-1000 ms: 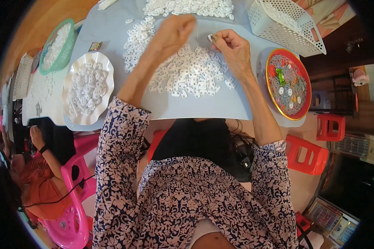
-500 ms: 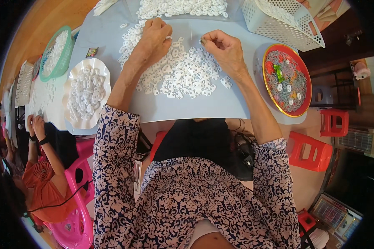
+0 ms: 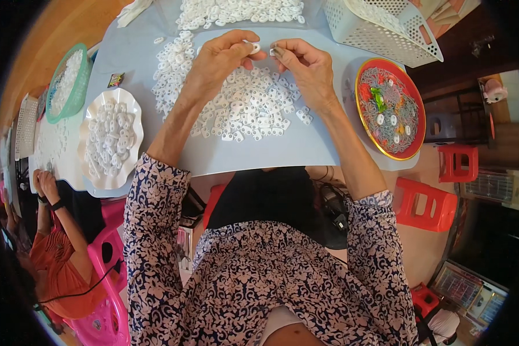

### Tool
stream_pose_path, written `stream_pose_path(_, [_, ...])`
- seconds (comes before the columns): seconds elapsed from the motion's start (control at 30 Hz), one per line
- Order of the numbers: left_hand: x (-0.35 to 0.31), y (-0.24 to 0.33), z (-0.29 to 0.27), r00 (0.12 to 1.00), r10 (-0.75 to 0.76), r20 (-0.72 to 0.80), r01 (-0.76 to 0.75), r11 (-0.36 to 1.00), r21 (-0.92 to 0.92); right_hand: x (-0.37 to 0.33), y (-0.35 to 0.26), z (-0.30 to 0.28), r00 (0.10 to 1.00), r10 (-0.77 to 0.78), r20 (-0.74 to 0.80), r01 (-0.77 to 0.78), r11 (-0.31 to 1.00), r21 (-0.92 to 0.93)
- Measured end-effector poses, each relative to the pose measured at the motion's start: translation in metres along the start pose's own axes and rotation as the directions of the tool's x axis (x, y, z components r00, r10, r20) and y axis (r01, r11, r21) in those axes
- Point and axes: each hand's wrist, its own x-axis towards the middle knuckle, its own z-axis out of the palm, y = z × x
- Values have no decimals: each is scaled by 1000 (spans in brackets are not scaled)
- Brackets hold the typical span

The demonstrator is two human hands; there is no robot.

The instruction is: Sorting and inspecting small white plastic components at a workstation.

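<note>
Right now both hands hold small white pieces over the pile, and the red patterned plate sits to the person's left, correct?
Not quite: in the head view the red patterned plate sits to the person's right. The left hand and right hand do hold small white pieces over the pile.

Both hands meet above a heap of small parts (image 3: 242, 106) on a mat (image 3: 271, 151) at the middle of the bench (image 3: 130, 55). A scalloped plate (image 3: 108, 138) and a bowl (image 3: 68, 81) of parts lie to the left, a round tray (image 3: 391, 109) to the right, a basket (image 3: 380, 26) behind it. Stools (image 3: 429, 202) stand beside the bench, right.
</note>
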Motion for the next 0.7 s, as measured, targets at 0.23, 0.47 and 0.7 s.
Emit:
stream_pose_path(0.23, [2,-10,2,999,40,-7,-40,999,30,2,-1,3,1000,-2,2,2,999,33])
stream_pose_path(0.47, [-2,-13,12,987,146,-63,-141,987,72,2,0,3,997,30,70,-38,994,107])
stream_pose_path(0.7, [-6,-14,15,973,209,-96,-188,963,191,2,-1,2,994,67,81,-81,979,186])
